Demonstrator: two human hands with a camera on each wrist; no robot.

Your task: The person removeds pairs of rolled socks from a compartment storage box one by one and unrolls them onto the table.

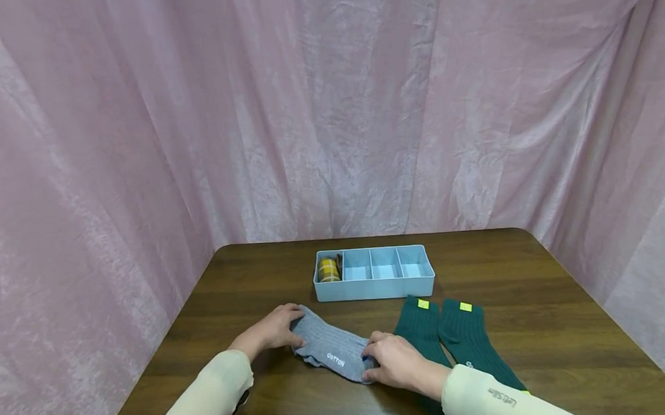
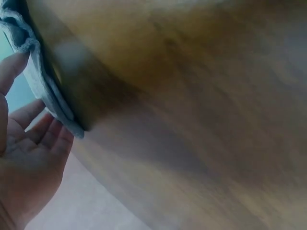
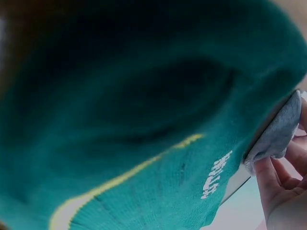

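The left hand [image 1: 273, 328] grips the left end of the grey socks [image 1: 331, 342], the cloth caught between thumb and fingers; to its left, brown wood reaches to the slanting left edge of the surface [image 1: 202, 308], giving that arm room on its outer side. The grey socks stretch slantwise between the two hands, higher at the left end, nearer the person at the right, with white COTTON lettering upward. Behind them, a strip of wood apart, stands the light blue tray [image 1: 375, 288], parallel to the back edge; its leftmost compartment holds a yellow plaid roll [image 1: 329, 270] beside a dark item too small to make out. The right hand [image 1: 394, 358] pinches the right end of the grey socks, so both ends are held. Close against its right side lie two green socks [image 1: 418, 328] with yellow labels, their tops near the tray's front right corner, and the right sleeve [image 1: 489, 393] passes over their lower part, making this the tight side. Beyond them, wood runs on to the surface's right edge. A pink curtain [image 1: 362, 118] hangs behind the back edge.
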